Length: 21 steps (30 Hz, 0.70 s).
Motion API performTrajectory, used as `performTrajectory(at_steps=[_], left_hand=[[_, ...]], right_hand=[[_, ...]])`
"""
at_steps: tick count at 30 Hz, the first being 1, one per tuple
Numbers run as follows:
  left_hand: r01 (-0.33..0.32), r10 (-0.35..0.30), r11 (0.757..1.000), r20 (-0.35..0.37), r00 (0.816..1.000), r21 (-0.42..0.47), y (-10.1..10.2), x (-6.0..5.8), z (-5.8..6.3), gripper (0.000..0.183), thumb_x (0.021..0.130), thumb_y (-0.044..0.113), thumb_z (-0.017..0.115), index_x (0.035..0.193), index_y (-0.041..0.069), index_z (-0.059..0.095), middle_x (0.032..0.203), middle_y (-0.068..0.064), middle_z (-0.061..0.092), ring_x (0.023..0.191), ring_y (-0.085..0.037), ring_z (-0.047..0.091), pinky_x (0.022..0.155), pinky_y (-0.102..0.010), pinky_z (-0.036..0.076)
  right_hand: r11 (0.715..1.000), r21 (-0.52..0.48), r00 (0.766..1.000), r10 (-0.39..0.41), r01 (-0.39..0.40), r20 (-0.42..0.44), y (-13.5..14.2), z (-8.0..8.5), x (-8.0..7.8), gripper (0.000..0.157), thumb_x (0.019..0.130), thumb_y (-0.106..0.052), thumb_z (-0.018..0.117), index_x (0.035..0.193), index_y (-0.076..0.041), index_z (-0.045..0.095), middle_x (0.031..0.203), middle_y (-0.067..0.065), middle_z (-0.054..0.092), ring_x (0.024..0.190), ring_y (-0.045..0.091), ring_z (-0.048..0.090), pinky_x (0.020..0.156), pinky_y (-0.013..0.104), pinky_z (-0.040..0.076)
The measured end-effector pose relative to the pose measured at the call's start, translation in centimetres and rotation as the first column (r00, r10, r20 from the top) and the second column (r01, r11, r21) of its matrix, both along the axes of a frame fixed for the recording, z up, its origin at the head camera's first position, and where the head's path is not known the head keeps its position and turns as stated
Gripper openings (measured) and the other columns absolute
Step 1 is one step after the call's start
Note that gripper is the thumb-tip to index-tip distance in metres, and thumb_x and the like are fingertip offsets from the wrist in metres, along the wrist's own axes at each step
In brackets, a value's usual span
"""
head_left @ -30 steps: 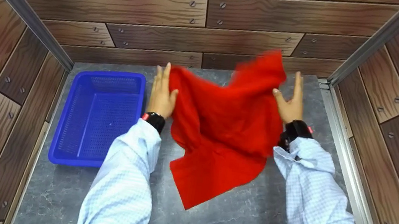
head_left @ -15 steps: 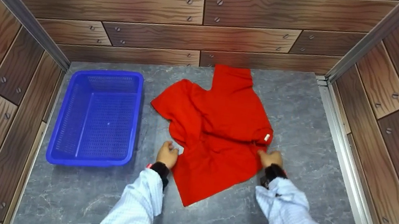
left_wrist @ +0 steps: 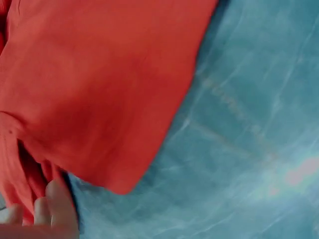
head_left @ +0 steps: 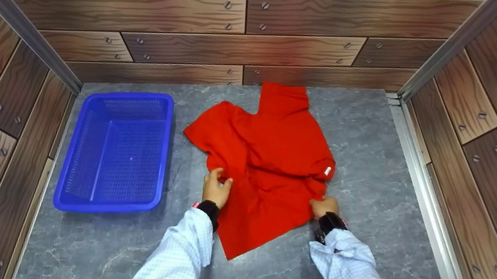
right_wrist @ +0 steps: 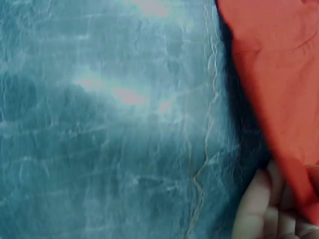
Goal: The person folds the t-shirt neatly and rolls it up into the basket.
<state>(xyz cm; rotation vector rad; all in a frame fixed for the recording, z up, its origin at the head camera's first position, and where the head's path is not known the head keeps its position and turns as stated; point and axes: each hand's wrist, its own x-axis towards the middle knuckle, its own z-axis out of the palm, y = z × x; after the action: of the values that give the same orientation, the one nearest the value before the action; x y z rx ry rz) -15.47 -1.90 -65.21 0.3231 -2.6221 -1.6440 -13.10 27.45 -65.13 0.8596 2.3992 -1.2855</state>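
Observation:
A crumpled red shirt (head_left: 277,138) lies spread on the grey marbled surface, with a small white label near its right edge. At its lower left edge is my left hand (head_left: 216,190), thumb and fingers parted over the cloth. The left wrist view shows those fingertips (left_wrist: 57,204) right at a fold of the red fabric (left_wrist: 109,89). My right hand (head_left: 325,206) pinches the shirt's lower right edge. In the right wrist view its fingers (right_wrist: 254,204) curl beneath the edge of the cloth (right_wrist: 279,89), the thumb mostly hidden.
To the left of the shirt stands a blue plastic basket (head_left: 162,157) with perforated walls. Wood-patterned panels (head_left: 197,17) enclose the back and sides. A metal rail (head_left: 420,186) runs along the right side of the surface.
The shirt, blurred in the air between both hands a second ago, now lies flat. Both hands have come down toward the near part of it; the left then shifted slightly forward onto its edge.

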Motion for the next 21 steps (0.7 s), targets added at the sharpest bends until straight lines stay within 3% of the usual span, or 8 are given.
performTrajectory(at_steps=[4,7,11,13,15,18,20,21], left_hand=[[0.006,-0.005,1.0,0.14,0.99,-0.005,0.5,-0.4,0.2,0.038,0.085,0.017,0.061,0.115,-0.006,0.052,0.096,-0.019,0.064,0.089,-0.03,0.06,0.08,-0.035,0.046],[-0.018,0.015,1.0,0.197,0.98,0.017,0.3,-1.8,-5.3,0.044,0.084,0.032,0.063,0.109,-0.003,0.057,0.092,-0.014,0.067,0.084,-0.025,0.062,0.075,-0.033,0.047],[-0.05,0.045,0.998,0.151,0.988,0.03,-0.3,-4.9,-16.0,0.042,0.08,0.043,0.065,0.088,0.002,0.067,0.08,-0.009,0.066,0.071,-0.021,0.058,0.064,-0.03,0.045],[-0.051,0.046,0.998,0.123,0.991,0.044,-0.6,-5.6,-18.4,0.032,0.078,0.04,0.068,0.077,0.008,0.067,0.072,-0.004,0.062,0.065,-0.018,0.053,0.058,-0.029,0.041],[-0.054,0.049,0.998,0.122,0.991,0.034,-0.6,-5.8,-18.5,0.027,0.078,0.036,0.069,0.073,0.01,0.065,0.069,-0.004,0.06,0.064,-0.018,0.051,0.058,-0.028,0.04],[-0.055,0.05,0.997,0.098,0.994,0.05,-0.8,-5.3,-15.8,0.023,0.08,0.035,0.067,0.077,0.014,0.059,0.07,-0.003,0.056,0.065,-0.017,0.049,0.06,-0.027,0.038],[-0.057,0.049,0.997,0.135,0.99,0.054,-1.0,-5.4,-14.0,0.026,0.085,0.034,0.062,0.087,0.009,0.058,0.078,-0.008,0.058,0.073,-0.022,0.053,0.068,-0.032,0.042],[-0.094,0.088,0.994,0.091,0.992,0.062,-1.1,-5.7,-14.6,0.024,0.085,0.033,0.063,0.087,0.009,0.057,0.075,-0.007,0.057,0.07,-0.019,0.052,0.064,-0.03,0.041]], right_hand=[[1.0,-0.03,1.0,-0.007,0.007,-0.02,0.5,-0.1,0.1,0.044,0.083,-0.014,0.054,0.119,0.012,0.053,0.105,0.027,0.058,0.073,0.022,0.058,0.054,0.025,0.052],[1.0,-0.02,0.999,-0.013,0.012,-0.035,0.8,-0.2,0.1,0.04,0.086,-0.016,0.054,0.116,0.011,0.056,0.096,0.022,0.061,0.07,0.019,0.058,0.055,0.024,0.051],[0.999,-0.028,0.998,-0.03,0.029,-0.052,1.4,-0.7,-0.1,0.038,0.087,-0.017,0.054,0.115,0.01,0.057,0.087,0.018,0.062,0.06,0.014,0.057,0.052,0.023,0.05],[0.997,-0.07,0.997,-0.043,0.039,-0.06,1.7,-0.9,-0.3,0.038,0.088,-0.015,0.052,0.116,0.011,0.055,0.09,0.02,0.06,0.058,0.013,0.057,0.052,0.024,0.051],[0.992,-0.113,0.996,-0.057,0.049,-0.066,2.1,-1.0,-0.4,0.038,0.09,-0.013,0.049,0.118,0.011,0.053,0.095,0.023,0.058,0.056,0.013,0.058,0.051,0.024,0.052],[0.991,-0.125,0.994,-0.066,0.056,-0.081,2.5,-0.7,-0.7,0.037,0.091,-0.012,0.045,0.119,0.011,0.053,0.102,0.029,0.056,0.054,0.013,0.058,0.05,0.025,0.052],[0.992,-0.11,0.993,-0.069,0.058,-0.096,2.7,-0.3,-0.8,0.035,0.091,-0.012,0.044,0.116,0.011,0.053,0.104,0.032,0.056,0.053,0.013,0.058,0.05,0.026,0.053],[0.993,-0.101,0.992,-0.067,0.057,-0.105,2.9,-0.1,-0.8,0.035,0.091,-0.011,0.043,0.115,0.012,0.054,0.103,0.032,0.056,0.053,0.013,0.058,0.049,0.026,0.053]])
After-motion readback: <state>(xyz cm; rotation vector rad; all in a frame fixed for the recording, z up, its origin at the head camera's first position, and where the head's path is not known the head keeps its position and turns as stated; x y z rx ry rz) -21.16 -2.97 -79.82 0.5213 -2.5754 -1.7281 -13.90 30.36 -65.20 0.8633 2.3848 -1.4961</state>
